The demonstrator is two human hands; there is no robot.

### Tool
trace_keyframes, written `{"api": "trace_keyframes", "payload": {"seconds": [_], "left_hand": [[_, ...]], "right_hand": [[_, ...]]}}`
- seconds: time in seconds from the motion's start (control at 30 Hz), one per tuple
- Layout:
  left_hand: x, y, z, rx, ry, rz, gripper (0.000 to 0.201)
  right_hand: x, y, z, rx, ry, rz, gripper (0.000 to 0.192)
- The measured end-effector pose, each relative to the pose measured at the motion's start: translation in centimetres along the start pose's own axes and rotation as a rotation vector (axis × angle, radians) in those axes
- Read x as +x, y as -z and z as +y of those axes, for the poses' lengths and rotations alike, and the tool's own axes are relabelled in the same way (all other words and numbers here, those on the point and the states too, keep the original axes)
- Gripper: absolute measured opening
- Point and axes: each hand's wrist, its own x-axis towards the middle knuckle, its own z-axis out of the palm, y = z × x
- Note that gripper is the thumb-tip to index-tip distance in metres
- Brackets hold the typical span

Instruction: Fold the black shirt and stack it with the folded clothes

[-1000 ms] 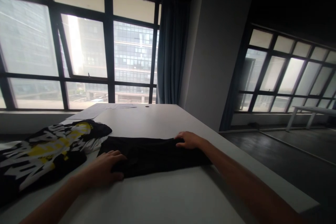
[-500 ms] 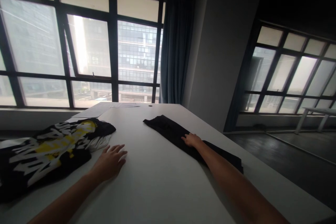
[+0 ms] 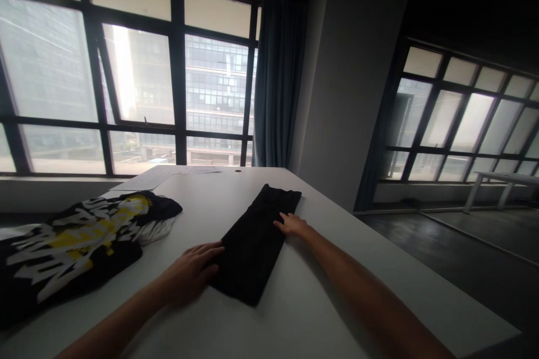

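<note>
A folded black garment (image 3: 255,247) lies flat as a long strip on the white table (image 3: 177,331), slanting from lower left to upper right. What kind of garment it is, I cannot tell. At its left edge rests my left hand (image 3: 191,272), open, with fingers stretched out and fingertips touching the cloth. My right hand (image 3: 291,225) is open on the opposite long edge, its fingers slightly apart over the fabric. Left of my left hand, a black T-shirt (image 3: 122,235) with white and yellow print lies loosely spread.
Papers (image 3: 141,180) lie at the table's far left. Behind the table are windows, a blue curtain (image 3: 278,84) and a grey pillar (image 3: 349,90). The table's right edge borders a dark floor (image 3: 404,235), and another white table (image 3: 501,179) stands far right.
The black garment has turned, its far end swinging right and its near end left. My left hand has moved to its left edge; my right hand has shifted slightly left.
</note>
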Motion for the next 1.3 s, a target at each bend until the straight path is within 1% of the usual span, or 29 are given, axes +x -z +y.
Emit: {"api": "trace_keyframes", "payload": {"seconds": [0.1, 0.17, 0.27, 0.4, 0.47, 0.53, 0.6, 0.67, 0.73, 0.83, 0.87, 0.9, 0.93, 1.03, 1.1, 1.13, 1.2, 1.3], "left_hand": [[0.0, 0.2, 0.8, -0.025, -0.066, -0.105, 0.046], [-0.1, 0.9, 0.9, -0.017, -0.057, -0.124, 0.046], [-0.4, 2.4, 0.4, 0.01, -0.027, -0.12, 0.049], [-1.2, 3.9, -0.2, 0.021, 0.059, -0.137, 0.054], [-1.4, 4.2, -0.2, -0.002, 0.069, -0.158, 0.055], [-1.4, 4.1, 0.2, -0.04, 0.021, -0.175, 0.056], [-1.3, 3.5, 0.7, -0.072, -0.037, -0.172, 0.062], [-1.1, 2.7, 1.3, -0.072, -0.043, -0.147, 0.07], [-0.8, 1.9, 1.7, -0.034, 0.016, -0.114, 0.075], [-0.3, 1.4, 1.7, 0.054, 0.116, -0.1, 0.078], [-0.1, 1.4, 1.5, 0.085, 0.134, -0.101, 0.078], [0.3, 1.4, 1.3, 0.114, 0.145, -0.107, 0.078], [0.6, 1.5, 1.1, 0.137, 0.154, -0.118, 0.078], [1.9, 1.8, 0.7, 0.158, 0.17, -0.159, 0.081], [2.5, 1.9, 0.6, 0.137, 0.161, -0.153, 0.08], [2.6, 1.8, 0.6, 0.123, 0.155, -0.135, 0.08], [2.5, 1.5, 0.8, 0.086, 0.154, -0.093, 0.081], [1.9, 0.9, 1.2, 0.026, 0.178, -0.038, 0.084]], "right_hand": [[0.8, -0.9, -0.2, 0.012, -0.067, 0.056, 0.077], [1.7, -1.1, -0.8, 0.003, -0.041, 0.054, 0.077], [3.3, -1.5, -2.7, -0.004, 0.055, 0.046, 0.074], [4.8, -2.4, -6.3, 0.037, 0.213, 0.053, 0.071], [5.0, -2.5, -7.8, 0.025, 0.302, 0.099, 0.068], [4.7, -2.1, -8.8, -0.023, 0.328, 0.197, 0.059], [3.9, -1.5, -9.4, -0.061, 0.29, 0.286, 0.049], [2.4, -1.1, -9.7, -0.062, 0.261, 0.306, 0.046], [0.6, -1.3, -10.0, -0.017, 0.316, 0.25, 0.049], [-2.0, -2.3, -10.0, 0.039, 0.462, 0.078, 0.062], [-2.6, -2.7, -9.9, 0.034, 0.496, 0.05, 0.065], [-2.9, -2.9, -9.8, 0.014, 0.519, 0.054, 0.065], [-3.1, -3.1, -9.8, -0.015, 0.533, 0.09, 0.063], [-3.0, -2.6, -10.0, -0.132, 0.511, 0.29, 0.051], [-3.3, -1.8, -10.4, -0.19, 0.482, 0.357, 0.043], [-3.8, -1.5, -10.5, -0.183, 0.494, 0.359, 0.041], [-5.4, -1.0, -10.3, -0.093, 0.586, 0.31, 0.04], [-8.6, -1.1, -9.0, 0.072, 0.747, 0.224, 0.053]]}}
